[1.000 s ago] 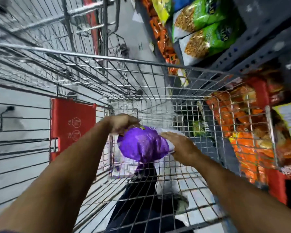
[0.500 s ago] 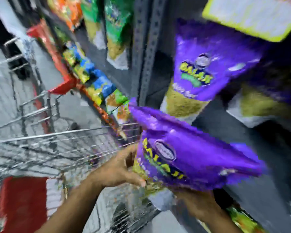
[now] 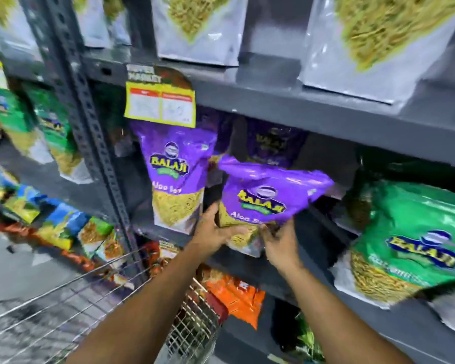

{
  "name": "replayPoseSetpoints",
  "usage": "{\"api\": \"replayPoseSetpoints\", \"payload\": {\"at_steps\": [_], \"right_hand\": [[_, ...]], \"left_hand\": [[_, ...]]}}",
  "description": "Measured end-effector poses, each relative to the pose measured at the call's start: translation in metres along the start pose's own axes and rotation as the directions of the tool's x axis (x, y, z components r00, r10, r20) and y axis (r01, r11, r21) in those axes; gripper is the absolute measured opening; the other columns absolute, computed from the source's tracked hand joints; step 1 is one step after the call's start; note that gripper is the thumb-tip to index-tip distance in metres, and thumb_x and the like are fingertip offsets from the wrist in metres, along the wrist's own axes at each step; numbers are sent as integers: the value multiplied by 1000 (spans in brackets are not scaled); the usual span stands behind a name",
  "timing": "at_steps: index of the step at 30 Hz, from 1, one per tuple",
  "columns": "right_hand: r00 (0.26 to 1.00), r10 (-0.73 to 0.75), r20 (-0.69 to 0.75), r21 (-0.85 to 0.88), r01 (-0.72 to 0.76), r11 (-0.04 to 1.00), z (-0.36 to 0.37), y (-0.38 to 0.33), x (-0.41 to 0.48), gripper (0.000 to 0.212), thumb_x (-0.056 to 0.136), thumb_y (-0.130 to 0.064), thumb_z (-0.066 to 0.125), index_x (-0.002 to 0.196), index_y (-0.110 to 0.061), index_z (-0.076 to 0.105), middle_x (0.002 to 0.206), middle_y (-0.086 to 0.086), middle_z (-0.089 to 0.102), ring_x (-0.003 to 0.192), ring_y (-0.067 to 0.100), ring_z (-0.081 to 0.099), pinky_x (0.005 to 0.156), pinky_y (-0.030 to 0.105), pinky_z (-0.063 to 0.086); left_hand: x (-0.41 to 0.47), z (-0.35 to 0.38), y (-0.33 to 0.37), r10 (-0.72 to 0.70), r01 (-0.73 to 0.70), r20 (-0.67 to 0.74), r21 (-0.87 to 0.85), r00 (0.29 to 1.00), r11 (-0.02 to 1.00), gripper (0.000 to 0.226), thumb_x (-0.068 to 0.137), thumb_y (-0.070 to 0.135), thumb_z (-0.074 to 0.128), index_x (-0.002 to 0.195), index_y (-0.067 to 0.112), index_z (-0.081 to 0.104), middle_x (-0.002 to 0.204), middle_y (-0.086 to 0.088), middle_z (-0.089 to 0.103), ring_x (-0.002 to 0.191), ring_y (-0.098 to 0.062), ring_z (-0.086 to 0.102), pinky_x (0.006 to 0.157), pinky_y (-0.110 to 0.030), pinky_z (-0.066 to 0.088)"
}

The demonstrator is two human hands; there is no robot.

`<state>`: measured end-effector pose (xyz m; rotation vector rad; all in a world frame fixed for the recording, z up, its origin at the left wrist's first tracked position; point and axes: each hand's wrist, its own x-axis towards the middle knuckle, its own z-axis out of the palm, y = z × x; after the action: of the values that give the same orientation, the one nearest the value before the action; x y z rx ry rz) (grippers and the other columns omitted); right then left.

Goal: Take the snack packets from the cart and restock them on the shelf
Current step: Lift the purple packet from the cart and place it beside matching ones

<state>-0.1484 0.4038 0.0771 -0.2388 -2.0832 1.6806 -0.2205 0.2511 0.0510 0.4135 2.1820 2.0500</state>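
Note:
A purple Balaji snack packet (image 3: 265,195) is held at the middle grey shelf (image 3: 294,264), tilted with its top leaning right. My left hand (image 3: 216,232) grips its lower left corner and my right hand (image 3: 280,245) grips its bottom right edge. Another purple packet of the same kind (image 3: 175,174) stands upright on the shelf just to the left, and a third (image 3: 271,143) sits darker behind. The wire cart (image 3: 97,311) is at the lower left, below my arms.
A green Balaji packet (image 3: 415,243) stands to the right on the same shelf. A yellow price tag (image 3: 160,104) hangs from the upper shelf edge (image 3: 300,106). White packets fill the top shelf. Orange packets (image 3: 234,295) lie below. A perforated grey upright (image 3: 84,106) stands at left.
Both hands lifted the purple packet out of the cart and carried it up to the middle shelf, beside the standing purple packet. The view swung from the cart to the shelf.

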Motion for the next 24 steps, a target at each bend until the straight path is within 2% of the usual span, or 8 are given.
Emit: {"api": "replayPoseSetpoints", "payload": {"at_steps": [5,9,11,14,18,21,23,24], "right_hand": [[999,21,44,-14,-21,1000,1,-8,-2,57,75,14,63,123,-5,37,109,9,59,74,-20,58,70,2,43],[992,-99,-76,160,110,981,-20,-36,3,76,68,-4,67,134,-13,31,117,-8,56,101,-4,57,87,16,47],[976,-185,-117,228,208,951,-32,-59,11,66,72,-4,64,131,-12,36,112,-10,60,98,-3,58,83,14,47],[964,-243,-111,227,263,938,-41,-87,26,28,78,-16,65,104,-24,61,89,-15,73,87,3,63,80,19,50],[961,-210,-181,89,228,969,-48,-95,30,3,76,-26,69,77,-29,70,71,-15,72,74,10,61,76,36,50],[929,-236,-284,25,254,967,-49,-102,22,9,76,-23,67,80,-30,62,73,-11,68,74,13,59,75,42,50],[870,-423,-253,-323,336,884,-45,-119,20,21,75,-28,64,95,-29,58,88,1,67,84,25,61,81,50,50],[842,-523,-134,-554,374,744,-41,-132,20,30,75,-32,62,103,-26,57,93,8,67,89,32,61,82,51,49]], "left_hand": [[0,-4,-11,18,-17,-21,13,1000,1000,74,52,29,88,118,20,56,106,-5,72,92,-12,66,92,-44,53],[-11,0,-25,117,-119,33,93,993,988,118,37,24,97,136,27,33,128,-2,60,118,-14,57,100,-35,47],[-13,2,-27,132,-138,42,177,990,975,126,32,23,98,136,34,28,131,6,55,121,-4,52,99,-27,46],[-8,2,-24,127,-129,25,249,992,960,115,32,27,97,123,52,30,120,20,56,110,15,51,92,-14,46],[-4,-2,-18,82,-96,59,312,995,945,110,31,44,92,125,39,37,120,12,60,106,16,53,87,-7,42],[-8,0,-16,45,-57,43,361,998,931,110,32,46,92,128,35,37,120,13,58,113,-5,56,94,-23,45],[-10,1,-16,26,-32,22,382,999,924,106,34,47,92,125,39,37,115,15,58,113,-12,56,95,-30,47],[-11,2,-16,19,-24,17,391,1000,920,106,34,49,91,124,41,36,116,15,60,113,-13,57,95,-33,49]]}}
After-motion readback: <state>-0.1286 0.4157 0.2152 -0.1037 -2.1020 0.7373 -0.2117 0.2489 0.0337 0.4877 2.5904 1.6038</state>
